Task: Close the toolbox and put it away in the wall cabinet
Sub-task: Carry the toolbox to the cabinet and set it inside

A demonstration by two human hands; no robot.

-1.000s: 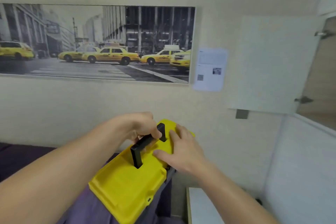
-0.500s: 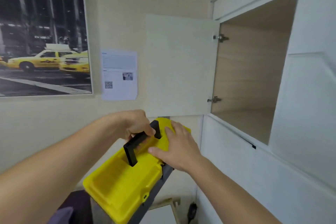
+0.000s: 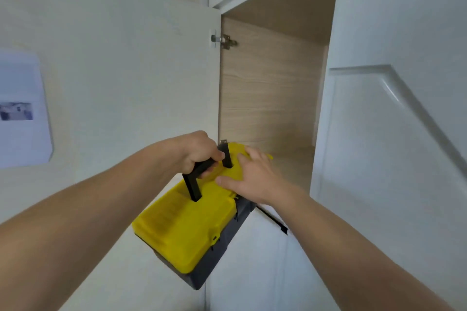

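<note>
The toolbox (image 3: 187, 225), yellow lid shut over a dark grey base, is held up in the air with its far end at the front edge of the wall cabinet (image 3: 267, 88) shelf. The left hand (image 3: 201, 153) is clenched around the black handle (image 3: 202, 174) on top of the lid, near the handle's far end. The right hand (image 3: 249, 177) lies flat and spread on the lid just beside the handle, on the end nearest the shelf, gripping nothing. The cabinet door (image 3: 126, 70) stands swung wide to the left. A paper sheet (image 3: 21, 113) hangs on the wall beyond the door.
</note>
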